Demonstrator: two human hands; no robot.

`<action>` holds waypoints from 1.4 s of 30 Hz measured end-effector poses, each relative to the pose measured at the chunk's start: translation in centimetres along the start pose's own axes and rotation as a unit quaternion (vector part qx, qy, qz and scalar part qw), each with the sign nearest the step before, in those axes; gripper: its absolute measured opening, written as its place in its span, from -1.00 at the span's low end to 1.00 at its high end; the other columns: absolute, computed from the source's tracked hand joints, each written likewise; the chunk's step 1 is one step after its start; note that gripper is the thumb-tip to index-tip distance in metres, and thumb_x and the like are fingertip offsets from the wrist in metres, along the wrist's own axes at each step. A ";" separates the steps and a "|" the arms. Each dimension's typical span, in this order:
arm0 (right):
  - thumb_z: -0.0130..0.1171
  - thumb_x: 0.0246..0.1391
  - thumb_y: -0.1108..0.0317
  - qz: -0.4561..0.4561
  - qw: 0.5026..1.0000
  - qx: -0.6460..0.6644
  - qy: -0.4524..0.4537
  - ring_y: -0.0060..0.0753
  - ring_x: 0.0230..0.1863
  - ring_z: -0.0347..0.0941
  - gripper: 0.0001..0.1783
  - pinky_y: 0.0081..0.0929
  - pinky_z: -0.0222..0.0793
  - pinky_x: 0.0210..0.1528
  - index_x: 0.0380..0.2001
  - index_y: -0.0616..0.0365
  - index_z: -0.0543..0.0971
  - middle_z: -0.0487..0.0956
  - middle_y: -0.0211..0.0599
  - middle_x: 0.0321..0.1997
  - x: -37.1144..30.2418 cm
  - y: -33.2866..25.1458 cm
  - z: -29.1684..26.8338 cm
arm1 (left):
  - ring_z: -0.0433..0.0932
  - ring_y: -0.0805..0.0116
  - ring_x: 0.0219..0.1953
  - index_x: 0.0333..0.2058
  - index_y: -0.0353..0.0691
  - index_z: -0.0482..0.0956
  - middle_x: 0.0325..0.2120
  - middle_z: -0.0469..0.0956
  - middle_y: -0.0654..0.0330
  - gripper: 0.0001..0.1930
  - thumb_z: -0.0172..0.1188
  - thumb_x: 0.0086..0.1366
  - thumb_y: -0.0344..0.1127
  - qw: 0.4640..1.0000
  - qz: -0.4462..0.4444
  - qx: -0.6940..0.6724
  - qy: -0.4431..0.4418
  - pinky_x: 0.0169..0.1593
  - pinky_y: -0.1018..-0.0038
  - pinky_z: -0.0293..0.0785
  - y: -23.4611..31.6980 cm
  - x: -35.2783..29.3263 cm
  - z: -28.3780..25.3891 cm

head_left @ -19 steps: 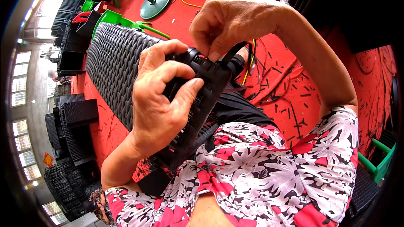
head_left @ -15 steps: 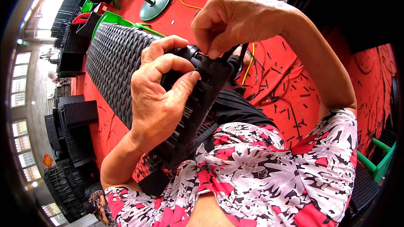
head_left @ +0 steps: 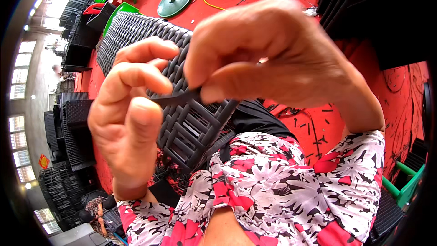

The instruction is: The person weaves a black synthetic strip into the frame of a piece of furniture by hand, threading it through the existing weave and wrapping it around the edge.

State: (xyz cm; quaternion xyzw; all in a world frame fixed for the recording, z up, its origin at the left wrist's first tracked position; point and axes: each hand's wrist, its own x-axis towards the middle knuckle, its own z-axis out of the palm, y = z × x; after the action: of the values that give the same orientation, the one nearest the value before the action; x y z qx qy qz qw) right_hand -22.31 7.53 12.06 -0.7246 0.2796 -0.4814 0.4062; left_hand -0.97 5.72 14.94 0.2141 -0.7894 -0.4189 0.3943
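A flat dark weaving strip (head_left: 178,97) spans the gap between my two hands, above the woven panel. My right hand (head_left: 268,57), blurred by motion, pinches one end of it between thumb and fingertips. Loosely curled, my left hand (head_left: 127,114) has the other end between its thumb and fingers; the exact contact is partly hidden. Below them, the dark grey wicker furniture piece (head_left: 150,29) lies slanted toward my lap. Its near end shows an open lattice of broad strips (head_left: 189,132).
Red floor covering (head_left: 314,127) is littered with dark strip scraps. A round green base with a pole (head_left: 175,2) and a yellow cord (head_left: 205,1) lie beyond. Stacked dark wicker furniture (head_left: 77,114) lines the left. A green frame (head_left: 405,182) stands at right; another person (head_left: 98,214) appears lower left.
Both hands have come away from the wicker piece's near end and now sit nearer to me, with the strip stretched between them. The lattice end has come into plainer view.
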 end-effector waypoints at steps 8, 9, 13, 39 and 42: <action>0.11 -0.35 0.53 -0.057 0.938 -0.314 -0.137 0.00 -0.65 0.31 -0.92 -0.27 0.21 -0.59 -0.74 0.26 0.42 0.38 -0.05 -0.71 0.7 -2.9 -2.1 | 0.15 -0.13 0.19 -0.40 -0.30 0.57 0.14 0.26 -0.07 -0.85 0.20 0.11 -0.33 0.877 0.064 0.432 -0.200 0.21 0.06 -0.01 -3.1 -1.0 0.4; 0.11 -0.35 0.53 -0.075 0.935 -0.316 -0.139 0.01 -0.62 0.34 -0.91 -0.25 0.23 -0.57 -0.74 0.27 0.41 0.39 -0.04 -0.71 0.8 -2.9 -2.3 | 0.14 -0.14 0.19 -0.39 -0.30 0.56 0.16 0.24 -0.07 -0.85 0.18 0.13 -0.33 0.870 0.093 0.445 -0.192 0.21 0.05 -0.02 -3.6 -1.1 0.4; 0.13 -0.24 0.46 -0.042 0.892 -0.413 -0.181 -0.12 -0.55 0.46 -0.85 -0.25 0.36 -0.51 -0.57 0.38 0.54 0.52 -0.05 -0.59 1.6 -0.4 -1.4 | 0.12 -0.17 0.19 -0.34 -0.31 0.55 0.20 0.16 -0.10 -0.84 0.08 0.21 -0.34 0.865 0.013 0.451 -0.219 0.21 0.03 -0.04 -3.4 -1.3 0.8; 0.16 -0.33 0.41 -0.141 0.956 -0.253 -0.034 -0.21 -0.62 0.50 -0.86 -0.27 0.37 -0.56 -0.74 0.28 0.58 0.51 -0.07 -0.70 3.0 2.2 -1.6 | 0.35 0.08 0.10 -0.42 -0.36 0.57 -0.05 0.44 -0.06 -0.84 0.27 0.17 -0.35 0.948 -0.017 0.317 0.028 0.20 0.17 0.17 -1.3 -2.2 0.3; 0.19 -0.35 0.37 -0.211 0.937 -0.275 0.042 -0.31 -0.69 0.44 -0.87 -0.39 0.34 -0.60 -0.79 0.18 0.56 0.48 -0.28 -0.76 2.9 3.4 -2.2 | 0.36 0.01 0.08 -0.46 -0.33 0.56 -0.07 0.44 -0.05 -0.84 0.28 0.15 -0.35 0.912 0.027 0.408 -0.036 0.19 0.17 0.17 -1.6 -1.6 0.4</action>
State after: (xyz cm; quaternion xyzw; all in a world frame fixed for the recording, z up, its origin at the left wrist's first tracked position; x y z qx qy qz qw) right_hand -23.26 2.83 10.98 -0.8296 0.2586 -0.4901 0.0679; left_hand -0.31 6.09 12.76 0.3201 -0.9107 -0.0568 0.2547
